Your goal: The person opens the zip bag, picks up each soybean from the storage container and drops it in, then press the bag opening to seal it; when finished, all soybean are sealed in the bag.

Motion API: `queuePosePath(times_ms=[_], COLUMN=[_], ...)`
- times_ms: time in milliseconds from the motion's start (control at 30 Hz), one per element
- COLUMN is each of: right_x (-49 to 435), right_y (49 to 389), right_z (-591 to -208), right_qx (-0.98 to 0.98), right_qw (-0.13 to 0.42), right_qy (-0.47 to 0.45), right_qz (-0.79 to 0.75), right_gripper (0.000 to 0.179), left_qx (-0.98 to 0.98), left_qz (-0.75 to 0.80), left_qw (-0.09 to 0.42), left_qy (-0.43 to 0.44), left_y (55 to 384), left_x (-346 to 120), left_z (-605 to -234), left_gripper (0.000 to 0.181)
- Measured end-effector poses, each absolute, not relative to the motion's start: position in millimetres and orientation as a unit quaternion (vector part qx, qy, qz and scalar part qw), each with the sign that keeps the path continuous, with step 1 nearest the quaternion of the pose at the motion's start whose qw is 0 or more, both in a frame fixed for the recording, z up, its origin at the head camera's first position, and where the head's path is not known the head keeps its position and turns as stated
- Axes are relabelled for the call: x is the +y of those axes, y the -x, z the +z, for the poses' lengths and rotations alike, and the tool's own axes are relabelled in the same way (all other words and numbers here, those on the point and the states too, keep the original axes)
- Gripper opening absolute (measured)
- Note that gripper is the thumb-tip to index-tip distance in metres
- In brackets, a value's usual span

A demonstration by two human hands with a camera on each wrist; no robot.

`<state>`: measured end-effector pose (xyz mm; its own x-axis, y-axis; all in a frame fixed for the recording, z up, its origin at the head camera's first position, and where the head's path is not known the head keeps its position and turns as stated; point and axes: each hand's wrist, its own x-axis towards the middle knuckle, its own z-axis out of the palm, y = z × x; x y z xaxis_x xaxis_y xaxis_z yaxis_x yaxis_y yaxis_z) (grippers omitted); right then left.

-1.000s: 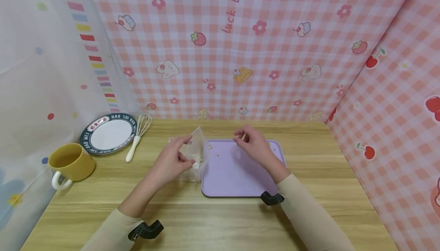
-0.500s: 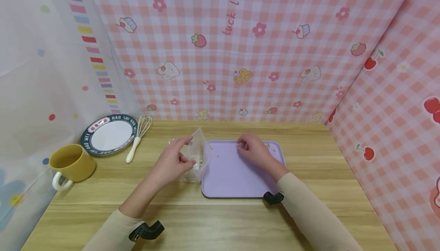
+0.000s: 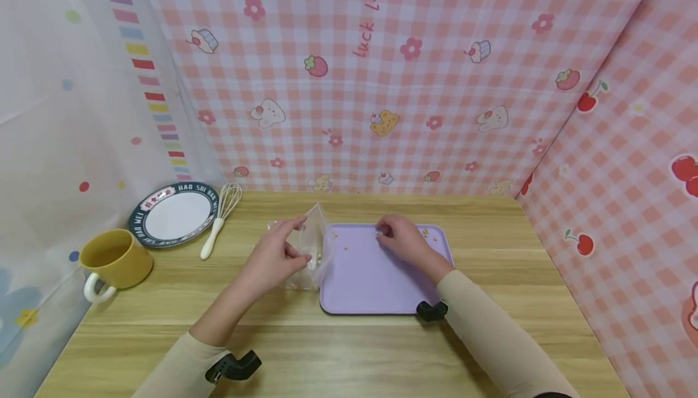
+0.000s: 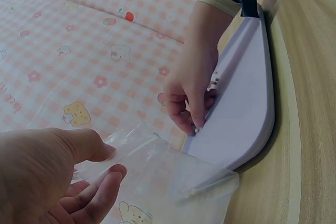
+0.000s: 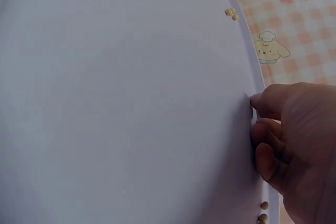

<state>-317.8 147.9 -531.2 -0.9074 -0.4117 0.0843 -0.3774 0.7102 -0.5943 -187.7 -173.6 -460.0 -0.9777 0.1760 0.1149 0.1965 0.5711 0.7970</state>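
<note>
My left hand (image 3: 275, 251) pinches the edge of a clear plastic bag (image 4: 202, 182), holding it upright at the tray's left side. A few small yellowish beans (image 3: 319, 257) show inside the bag. On the purple tray (image 3: 376, 283), my right hand (image 3: 406, 242) is at the far rim, thumb and fingers curled together. In the left wrist view a pale bean (image 4: 197, 129) shows at those fingertips. More loose beans (image 5: 231, 12) lie along the far rim left of the right hand, and others (image 5: 264, 205) to its right.
A yellow mug (image 3: 117, 260) with a white handle stands at the left of the wooden table (image 3: 360, 355). Behind it a dark-rimmed plate (image 3: 174, 216) lies beside a white whisk (image 3: 220, 219). Checked cloth (image 3: 349, 95) hangs along the back and right.
My right hand has come down to the tray's far rim, its fingers closing together there. The left hand and the bag stay in place.
</note>
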Motion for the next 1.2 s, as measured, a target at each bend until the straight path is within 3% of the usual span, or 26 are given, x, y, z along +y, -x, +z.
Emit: queuePosePath(times_ms=[867, 1200], right_x=[142.3, 115.1], right_y=[314.1, 288.9], right_z=[-523.0, -489.6], right_qx=[0.926, 0.876], right_qw=[0.025, -0.080], right_qy=[0.226, 0.315], right_qz=[-0.300, -0.356], right_gripper=[0.004, 0.004], left_qx=[-0.885, -0.886], left_qz=[-0.454, -0.451], left_qw=[0.009, 0.014], left_qy=[0.108, 0.109], left_y=[185.2, 186.3], left_x=[-173.6, -173.1], left_z=[-458.4, -458.5], left_gripper=[0.083, 0.083])
